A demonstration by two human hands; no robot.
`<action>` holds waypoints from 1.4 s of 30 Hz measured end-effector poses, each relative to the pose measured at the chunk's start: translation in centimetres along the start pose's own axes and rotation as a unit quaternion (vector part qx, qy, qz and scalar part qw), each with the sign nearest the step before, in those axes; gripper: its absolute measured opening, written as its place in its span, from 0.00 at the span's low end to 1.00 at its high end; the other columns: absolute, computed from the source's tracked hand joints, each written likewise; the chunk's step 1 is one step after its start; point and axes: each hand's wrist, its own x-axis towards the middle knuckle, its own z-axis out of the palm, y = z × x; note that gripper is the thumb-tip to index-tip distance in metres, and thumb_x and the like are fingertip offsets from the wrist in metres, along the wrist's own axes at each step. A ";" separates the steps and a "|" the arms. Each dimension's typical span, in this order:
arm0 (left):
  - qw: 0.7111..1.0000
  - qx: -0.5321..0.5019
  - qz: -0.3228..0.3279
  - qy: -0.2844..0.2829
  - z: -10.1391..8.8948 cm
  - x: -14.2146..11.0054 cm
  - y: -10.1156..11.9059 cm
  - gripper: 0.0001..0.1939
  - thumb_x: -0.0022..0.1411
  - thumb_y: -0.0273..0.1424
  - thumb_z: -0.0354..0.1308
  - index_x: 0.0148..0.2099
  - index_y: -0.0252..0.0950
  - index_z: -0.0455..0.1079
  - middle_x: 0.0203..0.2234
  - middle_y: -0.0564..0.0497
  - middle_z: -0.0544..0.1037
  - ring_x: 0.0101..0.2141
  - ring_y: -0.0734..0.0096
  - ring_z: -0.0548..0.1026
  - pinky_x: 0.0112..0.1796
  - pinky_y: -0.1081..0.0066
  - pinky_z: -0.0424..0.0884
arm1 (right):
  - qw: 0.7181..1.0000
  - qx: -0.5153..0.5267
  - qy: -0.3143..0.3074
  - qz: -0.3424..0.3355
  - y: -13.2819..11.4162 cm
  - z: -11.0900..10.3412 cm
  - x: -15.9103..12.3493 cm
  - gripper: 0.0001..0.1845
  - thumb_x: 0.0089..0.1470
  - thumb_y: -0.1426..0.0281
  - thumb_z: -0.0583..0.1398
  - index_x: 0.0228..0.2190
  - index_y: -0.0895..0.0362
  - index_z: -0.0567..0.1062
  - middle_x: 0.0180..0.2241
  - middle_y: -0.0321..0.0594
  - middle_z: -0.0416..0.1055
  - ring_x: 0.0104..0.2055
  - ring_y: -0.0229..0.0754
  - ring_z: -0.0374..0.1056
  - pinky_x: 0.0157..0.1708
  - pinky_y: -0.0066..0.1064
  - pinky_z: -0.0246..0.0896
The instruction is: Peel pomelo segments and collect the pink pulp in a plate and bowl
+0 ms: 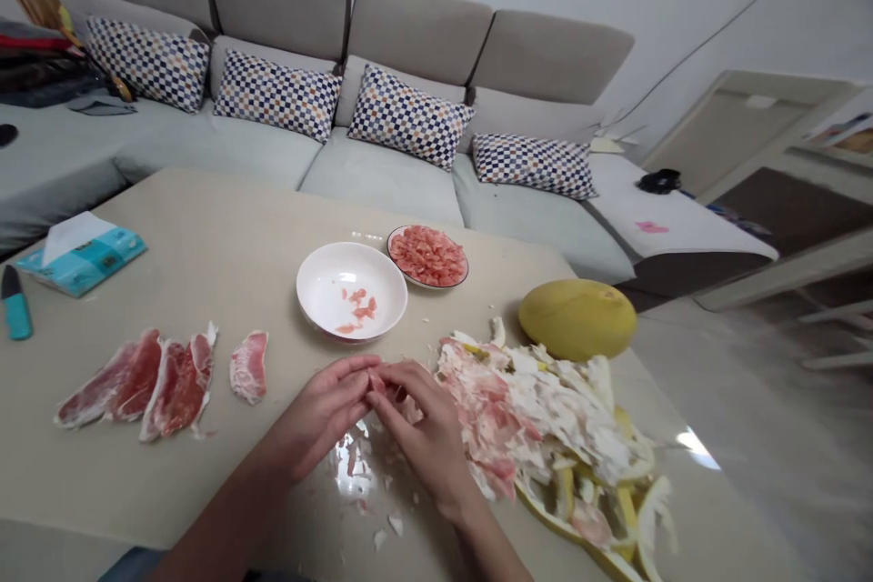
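Just in front of a white bowl (314, 305), my left hand (334, 409) and my right hand (423, 423) meet around a small pink piece of pomelo flesh (376, 384). Fingertips of both hands are closed on it and partly cover it. A few bits of flesh (365, 308) lie in the bowl. Behind it stands a dark-rimmed plate heaped with pomelo pulp (428, 255). Unpeeled pomelo segments (174, 382) and one smaller segment (249, 367) rest left of my hands. To the right spreads a pile of peel and membrane (546, 418).
A whole yellow-green pomelo (578, 318) sits behind the peel pile. At the table's left are a blue tissue pack (88, 259) and a knife with a teal handle (17, 314). Membrane scraps (379, 538) litter the table near me. A grey sofa (382, 173) stands beyond.
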 end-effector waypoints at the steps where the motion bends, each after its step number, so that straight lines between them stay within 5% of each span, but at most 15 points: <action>1: 1.000 0.031 0.003 0.006 -0.1 0.0 -0.1 0.14 0.61 0.32 0.61 0.48 0.34 0.71 0.42 0.45 0.77 0.47 0.65 0.74 0.52 0.65 0.64 | 1.000 0.004 0.007 -0.001 0.1 0.0 -0.1 0.11 0.57 0.73 0.62 0.43 0.51 0.76 0.39 0.40 0.73 0.41 0.42 0.69 0.41 0.34 0.65; 8: 0.989 0.125 0.040 0.066 -0.4 0.3 -0.4 0.14 0.56 0.35 0.66 0.43 0.34 0.72 0.38 0.46 0.78 0.41 0.67 0.75 0.45 0.67 0.69 | 1.000 0.016 0.000 -0.001 0.6 0.0 -0.2 0.16 0.57 0.73 0.61 0.47 0.50 0.75 0.41 0.42 0.72 0.43 0.43 0.68 0.42 0.35 0.65; 14: 0.990 0.107 0.055 0.073 0.0 0.3 -0.3 0.14 0.54 0.32 0.68 0.42 0.35 0.73 0.39 0.46 0.80 0.43 0.67 0.76 0.48 0.68 0.68 | 0.996 0.020 0.051 0.067 0.6 -0.3 -0.4 0.12 0.54 0.69 0.65 0.41 0.53 0.75 0.35 0.39 0.72 0.31 0.39 0.67 0.30 0.31 0.64; 26: 0.975 0.188 0.077 0.090 -0.3 0.4 -0.4 0.15 0.51 0.34 0.69 0.41 0.34 0.77 0.38 0.44 0.83 0.41 0.62 0.79 0.47 0.65 0.71 | 0.996 0.003 0.079 -0.040 0.6 -0.5 -0.7 0.12 0.56 0.75 0.62 0.42 0.50 0.78 0.37 0.40 0.74 0.40 0.42 0.70 0.38 0.33 0.68; 42: 0.960 0.202 0.129 0.144 0.1 0.6 -1.3 0.14 0.56 0.41 0.64 0.38 0.34 0.74 0.31 0.49 0.80 0.35 0.63 0.78 0.39 0.66 0.74 | 0.996 0.066 0.038 0.043 0.0 0.0 -0.7 0.09 0.56 0.71 0.63 0.39 0.52 0.79 0.37 0.42 0.74 0.38 0.42 0.71 0.34 0.32 0.71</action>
